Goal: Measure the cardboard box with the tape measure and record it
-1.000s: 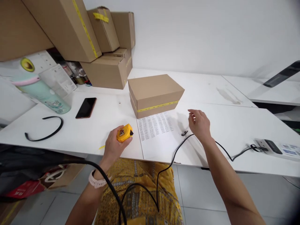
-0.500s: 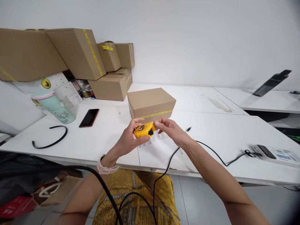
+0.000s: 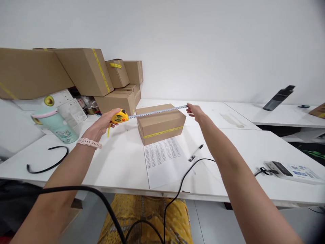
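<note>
My left hand [image 3: 108, 121] is closed around the yellow case of a tape measure [image 3: 120, 117], left of a cardboard box [image 3: 162, 127]. From the case the pulled-out blade [image 3: 157, 112] runs rightward across the top of the box; I cannot tell whether it touches the cardboard. My right hand [image 3: 195, 111] pinches the blade's far end, past the box's right edge. Yellow printed tape crosses the front of the box. A printed sheet of paper [image 3: 162, 169] lies in front of it, and a pen [image 3: 196, 152] lies right of the sheet.
Several cardboard boxes [image 3: 83, 73] are stacked at the back left. A mint tumbler [image 3: 56, 125] and a black curved band [image 3: 57, 164] are on the left. A black cable [image 3: 181, 181] loops over the table's front edge. A power bank [image 3: 280, 168] lies at right, a dark bottle [image 3: 279, 98] behind.
My hands have moved apart and forward over the box, drawing the blade out of the tape measure. Left hand went left, right hand slightly right. My left arm now covers the phone.
</note>
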Motion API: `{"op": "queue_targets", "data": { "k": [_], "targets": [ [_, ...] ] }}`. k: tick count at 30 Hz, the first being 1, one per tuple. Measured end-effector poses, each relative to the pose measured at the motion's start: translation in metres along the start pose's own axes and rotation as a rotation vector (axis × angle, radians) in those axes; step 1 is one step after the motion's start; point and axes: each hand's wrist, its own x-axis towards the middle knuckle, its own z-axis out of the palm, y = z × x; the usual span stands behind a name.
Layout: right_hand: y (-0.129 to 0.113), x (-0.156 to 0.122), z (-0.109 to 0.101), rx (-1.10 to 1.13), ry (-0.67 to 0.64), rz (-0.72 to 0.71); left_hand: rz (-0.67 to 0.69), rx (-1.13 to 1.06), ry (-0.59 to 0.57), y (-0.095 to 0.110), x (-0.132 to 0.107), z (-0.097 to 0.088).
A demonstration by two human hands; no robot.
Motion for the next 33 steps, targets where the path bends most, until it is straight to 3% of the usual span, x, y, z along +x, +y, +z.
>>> {"op": "queue_targets", "data": {
  "k": [4,9,14,27,33],
  "targets": [
    [0.015,0.011,0.029,-0.069,-0.026,0.018,-0.049,0.039,-0.018,-0.009,0.005,-0.006],
    [0.024,0.011,0.050,-0.114,-0.132,0.028,-0.024,0.054,-0.072,-0.003,-0.002,0.014],
    [0.029,0.009,0.054,-0.131,-0.170,0.044,-0.016,0.040,-0.078,0.006,-0.001,0.030],
    [0.032,0.012,0.057,-0.137,-0.112,0.013,-0.061,-0.043,-0.082,-0.001,0.002,0.029],
    [0.030,0.007,0.058,-0.173,-0.083,-0.013,-0.056,-0.189,-0.130,-0.004,0.002,0.030]
  ]
}}
